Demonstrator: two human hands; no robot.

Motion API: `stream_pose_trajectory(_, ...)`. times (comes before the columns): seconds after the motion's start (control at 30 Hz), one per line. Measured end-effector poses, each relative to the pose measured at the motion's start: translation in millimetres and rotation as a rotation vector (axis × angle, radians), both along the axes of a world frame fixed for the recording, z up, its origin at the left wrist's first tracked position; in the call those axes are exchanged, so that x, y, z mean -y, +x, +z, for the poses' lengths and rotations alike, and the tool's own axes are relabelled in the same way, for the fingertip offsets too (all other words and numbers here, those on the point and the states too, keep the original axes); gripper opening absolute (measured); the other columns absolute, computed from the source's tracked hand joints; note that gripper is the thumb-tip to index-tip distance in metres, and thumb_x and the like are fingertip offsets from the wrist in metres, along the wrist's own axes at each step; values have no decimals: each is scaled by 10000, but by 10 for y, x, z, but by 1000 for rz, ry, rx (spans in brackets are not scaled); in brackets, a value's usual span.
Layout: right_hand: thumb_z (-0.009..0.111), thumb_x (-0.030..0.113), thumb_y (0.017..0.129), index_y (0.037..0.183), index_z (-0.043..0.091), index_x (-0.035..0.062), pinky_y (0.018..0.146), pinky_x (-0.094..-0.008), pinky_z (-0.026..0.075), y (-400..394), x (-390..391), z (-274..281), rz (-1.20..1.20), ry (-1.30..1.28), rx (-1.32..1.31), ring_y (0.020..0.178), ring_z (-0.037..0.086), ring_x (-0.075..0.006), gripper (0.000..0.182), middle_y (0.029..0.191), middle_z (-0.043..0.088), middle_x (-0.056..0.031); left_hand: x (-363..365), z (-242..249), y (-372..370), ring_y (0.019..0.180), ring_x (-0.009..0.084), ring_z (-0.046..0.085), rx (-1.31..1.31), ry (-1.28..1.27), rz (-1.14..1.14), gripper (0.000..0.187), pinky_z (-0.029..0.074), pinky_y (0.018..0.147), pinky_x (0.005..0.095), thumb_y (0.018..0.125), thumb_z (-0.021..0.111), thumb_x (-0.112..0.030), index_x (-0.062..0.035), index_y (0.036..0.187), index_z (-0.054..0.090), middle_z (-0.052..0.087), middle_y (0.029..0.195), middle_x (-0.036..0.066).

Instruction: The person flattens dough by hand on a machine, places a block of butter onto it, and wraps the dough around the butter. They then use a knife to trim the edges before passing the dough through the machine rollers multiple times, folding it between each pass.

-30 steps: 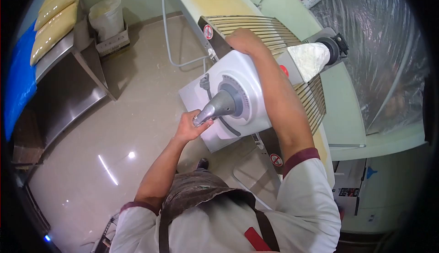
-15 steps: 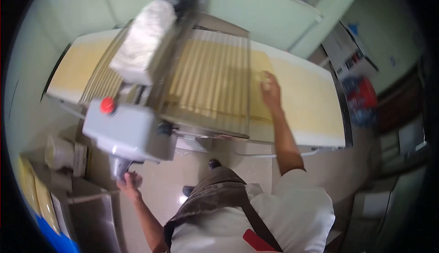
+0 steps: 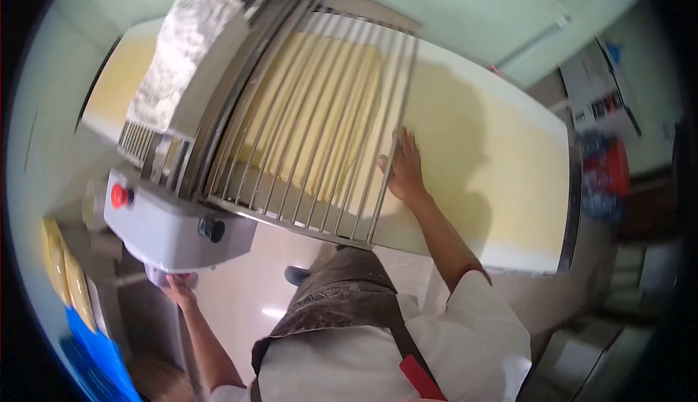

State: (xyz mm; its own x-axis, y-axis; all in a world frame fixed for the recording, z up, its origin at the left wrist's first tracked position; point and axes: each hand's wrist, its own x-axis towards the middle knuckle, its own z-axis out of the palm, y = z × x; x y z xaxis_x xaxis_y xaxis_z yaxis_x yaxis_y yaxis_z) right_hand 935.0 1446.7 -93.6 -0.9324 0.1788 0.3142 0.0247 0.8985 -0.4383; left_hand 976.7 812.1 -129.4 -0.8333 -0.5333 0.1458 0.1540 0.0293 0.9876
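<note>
A yellow dough sheet (image 3: 313,111) lies under the metal bar guard (image 3: 320,227) of a rolling machine (image 3: 174,235). My right hand (image 3: 404,166) is spread open at the guard's right edge, over the pale belt (image 3: 509,177). Below the machine's grey housing, my left hand (image 3: 179,286) has its fingers wrapped round a grey handle (image 3: 163,275). The housing carries a red button (image 3: 121,195) and a black knob (image 3: 211,229).
A flour-dusted white cover (image 3: 189,53) tops the machine. Boxes (image 3: 592,86) and a red item (image 3: 614,169) are at the right. Yellow packages (image 3: 65,271) and a blue bag (image 3: 102,351) sit at the lower left.
The dough's right edge has moved left, away from my right hand, and now lies wholly under the guard. My right hand is closer to the guard's edge. The view has shifted.
</note>
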Motion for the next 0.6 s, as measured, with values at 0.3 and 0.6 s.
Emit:
stream_pose_trajectory(0.3,488,312,900,1414,340,23,1111,-539,209,-56,299,-33,587,428,173,1369,302,-325,608,1470,351,-135,-356,341,57,598,188,556,70,-52,70,461,468,596,337,854,656,-242,33,1110,389,529,643,80)
stream_pose_trajectory(0.6,450,302,962,1243,529,-17,1080,-409,288,-233,388,473,89,-471,-467,1260,431,-300,432,1279,529,-171,-441,325,45,607,206,603,104,48,68,556,516,575,347,768,766,-322,50,1040,455,597,725,119)
